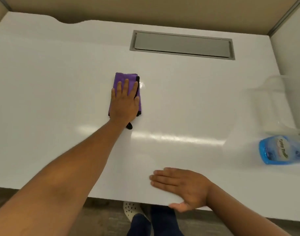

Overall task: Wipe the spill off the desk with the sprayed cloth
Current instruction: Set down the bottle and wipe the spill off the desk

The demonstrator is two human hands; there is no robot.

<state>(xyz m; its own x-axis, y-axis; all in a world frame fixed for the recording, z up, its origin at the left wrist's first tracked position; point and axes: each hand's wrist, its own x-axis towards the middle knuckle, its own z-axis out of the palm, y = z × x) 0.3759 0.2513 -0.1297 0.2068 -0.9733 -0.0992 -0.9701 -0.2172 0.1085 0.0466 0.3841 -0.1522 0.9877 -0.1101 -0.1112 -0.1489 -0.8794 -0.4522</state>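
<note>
A folded purple cloth (123,78) with a black edge lies on the white desk (60,82), a little left of the middle. My left hand (124,101) presses flat on top of it, fingers spread and pointing away from me. A small wet glint of spill (142,84) shows on the desk just right of the cloth's far corner. My right hand (181,186) rests palm down on the desk's near edge, fingers together and pointing left, thumb over the rim, holding nothing.
A blue spray bottle (280,149) with a clear top stands at the right edge of the desk. A grey cable hatch (181,44) is set into the desk at the back. Beige partition walls close off the back and right. My feet show below the near edge.
</note>
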